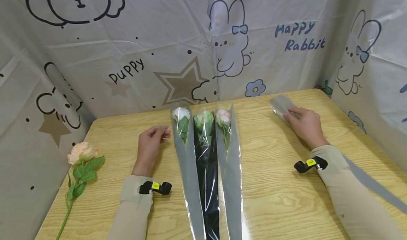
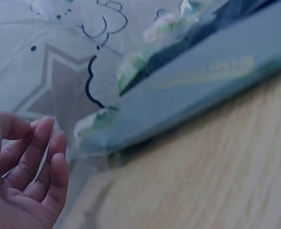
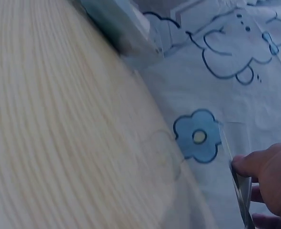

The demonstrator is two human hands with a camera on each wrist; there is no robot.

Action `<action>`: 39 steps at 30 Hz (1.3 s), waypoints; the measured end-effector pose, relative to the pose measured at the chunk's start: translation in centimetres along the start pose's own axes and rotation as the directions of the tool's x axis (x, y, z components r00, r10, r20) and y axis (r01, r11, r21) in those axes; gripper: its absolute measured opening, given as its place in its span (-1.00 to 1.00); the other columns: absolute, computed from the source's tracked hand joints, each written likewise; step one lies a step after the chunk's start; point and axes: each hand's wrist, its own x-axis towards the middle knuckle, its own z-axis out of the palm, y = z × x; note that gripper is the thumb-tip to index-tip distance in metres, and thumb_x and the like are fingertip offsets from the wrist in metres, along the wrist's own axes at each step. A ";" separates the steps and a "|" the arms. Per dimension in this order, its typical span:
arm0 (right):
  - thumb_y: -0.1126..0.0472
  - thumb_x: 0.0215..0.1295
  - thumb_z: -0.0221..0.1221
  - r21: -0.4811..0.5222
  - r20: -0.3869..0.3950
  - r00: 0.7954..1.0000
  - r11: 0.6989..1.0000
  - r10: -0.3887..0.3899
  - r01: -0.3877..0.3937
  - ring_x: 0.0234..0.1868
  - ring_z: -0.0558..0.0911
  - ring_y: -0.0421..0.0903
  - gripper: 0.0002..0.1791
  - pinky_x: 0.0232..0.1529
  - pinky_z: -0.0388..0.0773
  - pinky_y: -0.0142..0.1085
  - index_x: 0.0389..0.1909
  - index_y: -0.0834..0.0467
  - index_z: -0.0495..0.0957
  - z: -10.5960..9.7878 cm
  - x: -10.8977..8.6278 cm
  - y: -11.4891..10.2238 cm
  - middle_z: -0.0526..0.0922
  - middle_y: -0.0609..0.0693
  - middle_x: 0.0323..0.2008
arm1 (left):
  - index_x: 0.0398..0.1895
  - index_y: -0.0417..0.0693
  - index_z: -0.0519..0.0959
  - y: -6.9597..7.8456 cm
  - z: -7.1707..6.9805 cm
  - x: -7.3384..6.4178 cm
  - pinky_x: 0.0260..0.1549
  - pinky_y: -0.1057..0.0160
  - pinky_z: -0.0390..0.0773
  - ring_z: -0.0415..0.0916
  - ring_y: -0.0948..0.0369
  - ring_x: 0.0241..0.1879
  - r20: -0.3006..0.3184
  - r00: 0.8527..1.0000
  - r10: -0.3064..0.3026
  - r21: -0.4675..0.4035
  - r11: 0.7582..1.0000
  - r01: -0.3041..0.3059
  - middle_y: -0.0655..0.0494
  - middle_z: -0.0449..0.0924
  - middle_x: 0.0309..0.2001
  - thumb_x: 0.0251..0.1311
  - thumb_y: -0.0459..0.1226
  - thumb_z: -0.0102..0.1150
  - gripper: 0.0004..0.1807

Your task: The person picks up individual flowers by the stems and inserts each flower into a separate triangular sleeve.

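Three flowers in clear-fronted sleeves lie side by side mid-table in the head view: a white one point(image 1: 182, 114) in a grey sleeve point(image 1: 189, 183), a green one point(image 1: 204, 121) in a black sleeve point(image 1: 208, 183), and a pale pink one point(image 1: 223, 117) in a grey sleeve point(image 1: 231, 183). My left hand point(image 1: 148, 146) hovers just left of the white flower, fingers loosely curled around nothing. At the right, my right hand point(image 1: 305, 125) pinches the top of another grey flower sleeve point(image 1: 281, 102) between thumb and fingers. That sleeve's lower length passes behind my forearm.
A peach rose point(image 1: 82, 153) with a leafy green stem lies unwrapped at the table's left edge. The wooden table point(image 1: 270, 197) is bordered at the back and sides by a printed cloth point(image 1: 136, 42). Both wrists carry small black cameras.
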 end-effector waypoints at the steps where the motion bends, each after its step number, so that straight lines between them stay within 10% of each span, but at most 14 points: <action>1: -0.14 0.53 0.12 0.006 0.004 1.000 1.000 -0.018 0.018 0.33 0.51 0.43 -0.41 0.27 0.46 0.35 0.36 0.18 0.53 0.1 -0.2 -0.5 0.48 0.41 0.37 | 0.08 -0.22 0.67 0.2 0.1 -0.1 -0.09 0.35 0.72 0.71 0.33 -0.20 0.000 1.000 0.005 -0.010 1.000 -0.005 0.31 0.75 -0.26 0.52 -0.08 0.12 -0.61; 12: -0.05 0.46 0.26 0.080 0.059 0.976 0.975 -0.211 0.206 0.29 0.57 0.33 -0.51 0.22 0.55 0.33 0.29 0.10 0.62 1.1 -2.4 -5.3 0.56 0.30 0.36 | 0.11 -0.34 0.62 3.4 2.5 -1.8 -0.06 0.33 0.71 0.70 0.35 -0.24 0.074 0.995 0.071 -0.070 0.995 -0.066 0.36 0.74 -0.35 0.51 -0.08 0.14 -0.55; 20: 0.13 0.32 0.39 0.081 0.010 0.892 0.889 -0.453 0.450 0.19 0.66 0.28 -0.61 0.13 0.64 0.24 0.15 0.12 0.71 2.6 -4.1 -8.3 0.72 0.23 0.18 | 0.07 -0.30 0.64 5.2 4.9 -3.7 -0.13 0.35 0.71 0.74 0.35 -0.25 0.199 0.974 0.110 -0.077 0.992 -0.097 0.34 0.76 -0.34 0.51 -0.17 0.15 -0.65; 26: 0.16 0.30 0.41 0.091 0.013 0.853 0.850 -0.522 0.519 0.23 0.66 0.26 -0.61 0.21 0.63 0.21 0.14 0.13 0.71 3.4 -5.7 -9.8 0.73 0.21 0.15 | 0.18 -0.30 0.60 4.8 7.3 -4.4 -0.17 0.33 0.74 0.78 0.29 -0.22 0.257 0.960 0.108 -0.058 0.994 -0.096 -0.08 0.81 -0.10 0.52 -0.21 0.12 -0.64; 39: 0.12 0.21 0.46 0.020 -0.013 0.647 0.647 -0.762 0.762 0.19 0.71 0.18 -0.60 0.14 0.72 0.00 0.07 0.12 0.75 5.1 -8.1 -11.8 0.80 0.07 0.07 | 0.13 -0.18 0.67 4.2 9.8 -5.9 -0.14 0.23 0.77 0.75 0.18 -0.17 0.326 0.945 0.028 0.039 0.998 -0.043 -0.14 0.71 0.04 0.54 0.03 0.06 -0.51</action>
